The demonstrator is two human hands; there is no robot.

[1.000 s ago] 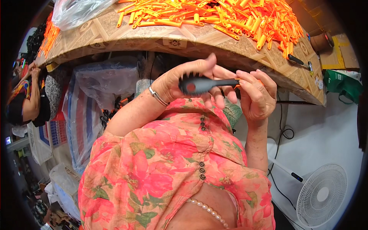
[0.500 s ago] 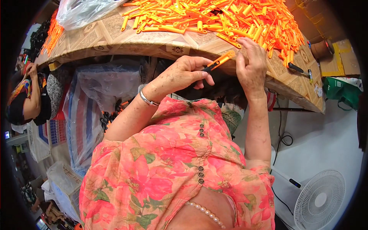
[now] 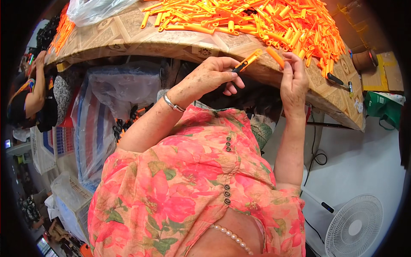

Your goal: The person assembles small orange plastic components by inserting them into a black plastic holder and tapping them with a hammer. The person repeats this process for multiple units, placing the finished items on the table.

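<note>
My left hand [image 3: 209, 77] is closed in a pinch on a slim black-and-orange handle [image 3: 250, 59], its orange end pointing up and to the right. My right hand [image 3: 295, 83] pinches a single orange plastic handle piece [image 3: 274, 56] between thumb and fingers, and this piece tilts toward the left one. The two pieces are close but apart, held just over the near edge of the table [image 3: 180, 46]. Beyond them, a large heap of similar orange plastic pieces [image 3: 295, 25] covers the far part of the table.
A black-handled tool [image 3: 335, 79] lies at the table's right edge, near a spool [image 3: 364, 60]. A clear plastic bag [image 3: 96, 9] rests at the far left. Green bag [image 3: 383, 107] and white fan [image 3: 354, 227] stand on the right. Another person's arm [image 3: 38, 85] shows at left.
My right hand has picked up an orange handle piece from the heap's near edge and drawn it back slightly to the right. My left hand keeps its black-and-orange handle.
</note>
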